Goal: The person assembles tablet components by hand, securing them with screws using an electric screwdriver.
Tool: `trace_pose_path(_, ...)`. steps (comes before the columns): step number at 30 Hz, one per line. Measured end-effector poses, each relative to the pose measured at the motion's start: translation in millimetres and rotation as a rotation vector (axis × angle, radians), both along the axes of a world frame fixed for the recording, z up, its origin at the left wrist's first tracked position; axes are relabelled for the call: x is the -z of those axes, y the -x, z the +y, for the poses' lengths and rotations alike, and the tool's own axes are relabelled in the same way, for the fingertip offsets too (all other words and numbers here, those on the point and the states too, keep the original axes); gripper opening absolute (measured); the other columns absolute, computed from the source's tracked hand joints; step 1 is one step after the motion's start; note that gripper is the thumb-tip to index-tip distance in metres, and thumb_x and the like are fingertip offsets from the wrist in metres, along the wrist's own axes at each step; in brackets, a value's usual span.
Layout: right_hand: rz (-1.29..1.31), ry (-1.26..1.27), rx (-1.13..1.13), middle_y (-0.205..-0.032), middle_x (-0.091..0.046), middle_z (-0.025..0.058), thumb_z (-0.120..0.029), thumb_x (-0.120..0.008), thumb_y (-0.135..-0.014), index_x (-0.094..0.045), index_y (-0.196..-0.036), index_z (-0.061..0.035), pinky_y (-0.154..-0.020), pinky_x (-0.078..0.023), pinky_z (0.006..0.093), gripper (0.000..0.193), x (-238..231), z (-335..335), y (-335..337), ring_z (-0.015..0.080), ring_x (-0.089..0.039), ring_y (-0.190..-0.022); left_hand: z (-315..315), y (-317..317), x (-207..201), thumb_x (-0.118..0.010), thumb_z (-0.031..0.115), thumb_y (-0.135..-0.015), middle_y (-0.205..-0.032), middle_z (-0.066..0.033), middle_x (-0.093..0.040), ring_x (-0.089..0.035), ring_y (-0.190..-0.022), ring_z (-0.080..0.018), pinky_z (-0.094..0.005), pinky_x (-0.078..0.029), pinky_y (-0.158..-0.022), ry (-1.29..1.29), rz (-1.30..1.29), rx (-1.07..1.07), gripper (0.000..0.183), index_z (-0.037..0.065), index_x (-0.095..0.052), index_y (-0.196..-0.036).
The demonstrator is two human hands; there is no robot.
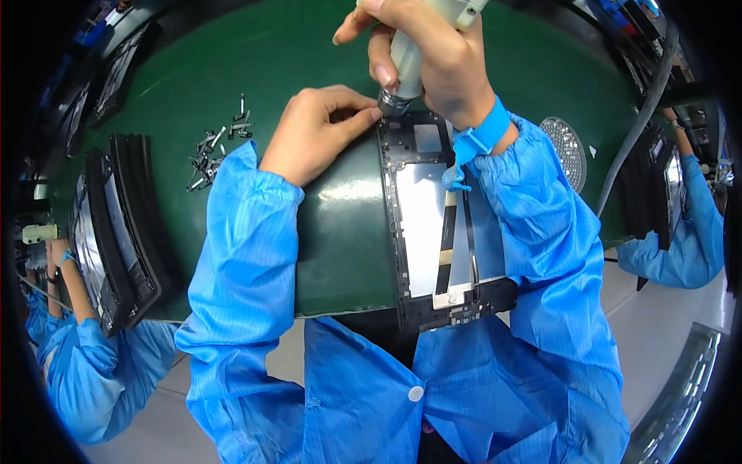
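Note:
An opened tablet (421, 220) with a black frame, silver inner plate and dark ribbon cables lies lengthwise before me, its near end at the table's front edge. My right hand (452, 62) grips a pale electric screwdriver (408, 66), nose down over the tablet's far left corner. Beside that nose, the thumb and forefinger of my left hand (317, 131) are pinched together at the same corner. Whatever sits between those fingertips is hidden, as is the screwdriver's tip. A blue strap (487, 131) circles my right wrist.
Several small black and silver parts (207, 162) are scattered left of my left forearm. A round dish of tiny screws (568, 151) sits beyond my right sleeve, near a grey cable (641, 116). Dark panels (127, 224) stand stacked at left. Co-workers in blue sleeves (108, 371) flank both sides.

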State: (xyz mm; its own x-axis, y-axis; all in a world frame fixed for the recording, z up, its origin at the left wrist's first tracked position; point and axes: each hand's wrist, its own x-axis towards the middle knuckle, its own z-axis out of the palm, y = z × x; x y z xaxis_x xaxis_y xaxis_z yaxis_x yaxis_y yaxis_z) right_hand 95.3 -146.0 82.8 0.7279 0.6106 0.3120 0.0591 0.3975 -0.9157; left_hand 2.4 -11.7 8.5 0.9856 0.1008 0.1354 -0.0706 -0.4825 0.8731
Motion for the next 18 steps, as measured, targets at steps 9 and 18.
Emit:
trace_pose_path(9,-0.025,-0.017,-0.028,-0.077,-0.069,0.0131,-0.01,-0.06,-0.091,-0.065,-0.088,0.0048,-0.04,-0.042,0.0254,0.016,11.4,1.2,1.2,0.0123,-0.055,-0.045,-2.4,2.7,1.5,-0.072,0.018,-0.088,-0.087,-0.0143,-0.074,-0.069,-0.076,-0.0192,-0.0325,-0.054,-0.073,-0.013,0.011,-0.008,0.023,-0.001,-0.075,-0.102)
trace_pose_path(18,-0.067,-0.005,-0.039,-0.078,-0.069,0.0135,-0.013,-0.059,-0.093,-0.065,-0.088,0.0058,-0.039,-0.043,0.0249,0.02,16.3,2.0,-5.2,0.0123,-0.056,-0.046,-0.6,1.4,5.4,-0.072,0.019,-0.089,-0.087,-0.015,-0.074,-0.069,-0.077,-0.0199,-0.0328,-0.054,-0.074,-0.01,-0.043,0.001,0.024,0.0,-0.075,-0.103)
